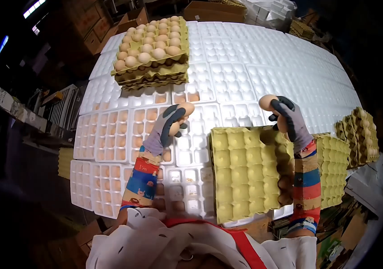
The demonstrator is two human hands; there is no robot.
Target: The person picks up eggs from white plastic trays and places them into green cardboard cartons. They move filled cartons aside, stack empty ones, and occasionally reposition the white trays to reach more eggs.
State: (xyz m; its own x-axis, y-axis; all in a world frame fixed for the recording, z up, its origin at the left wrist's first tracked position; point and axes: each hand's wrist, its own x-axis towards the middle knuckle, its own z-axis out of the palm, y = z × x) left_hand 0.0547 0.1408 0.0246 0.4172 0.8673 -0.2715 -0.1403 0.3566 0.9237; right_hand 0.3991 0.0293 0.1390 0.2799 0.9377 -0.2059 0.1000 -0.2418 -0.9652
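Note:
My left hand (167, 123), in a grey and black glove, is closed around brown eggs (186, 108) above the white foam egg trays (199, 117). My right hand (292, 117), gloved alike, grips more eggs (268, 102) over the far right corner of a yellow pulp egg tray (245, 168). Most visible cups of that pulp tray hold nothing; some eggs (285, 183) sit along its right side, partly shaded and hidden by my forearm. Under and left of my left hand, foam trays hold eggs (114, 139) in their cups.
A stack of pulp trays (151, 74) topped with eggs stands at the far left of the foam trays. More pulp trays (332, 168) lie to the right, beside another egg-filled stack (361, 136). Cardboard boxes (214, 12) stand beyond the far edge.

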